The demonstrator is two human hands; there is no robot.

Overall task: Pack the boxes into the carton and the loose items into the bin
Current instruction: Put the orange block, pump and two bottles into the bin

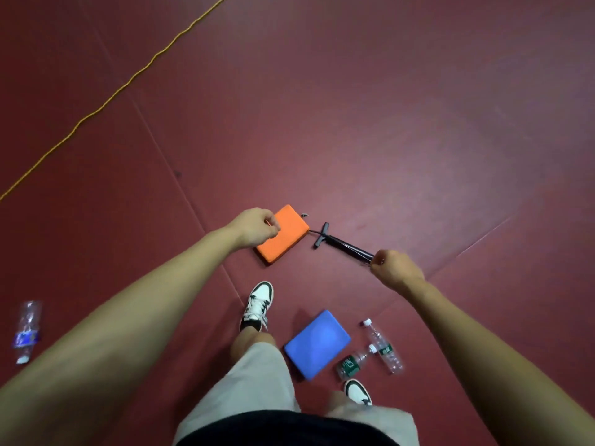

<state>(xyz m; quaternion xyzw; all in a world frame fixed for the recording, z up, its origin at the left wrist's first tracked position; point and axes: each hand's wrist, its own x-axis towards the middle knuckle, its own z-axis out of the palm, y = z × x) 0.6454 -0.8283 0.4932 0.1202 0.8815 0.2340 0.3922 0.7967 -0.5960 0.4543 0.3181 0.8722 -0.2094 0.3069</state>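
A dark red matted floor [386, 123] fills the view, with a yellow cord [128, 82] running across its far left. The left hand [257, 228] has its fingers curled over one corner of the orange box [285, 236], pinching it. The right hand [396, 268] is closed round the near end of the black pump [344, 244], whose T-handle points toward the box. Whether either item is off the floor is hard to tell from above; they may be just lifted.

A blue box [317, 344] lies by the person's feet with two water bottles [384, 347] just beside it, and a third bottle [27, 329] lies well apart on the left. Neither carton nor bin is in view.

A corner pinch is a weak hold on a flat box, so a deeper grip along the edge would likely stop it swinging. The pump is best carried level, handle away from the legs. Then the box goes to the carton and the pump to the bin.
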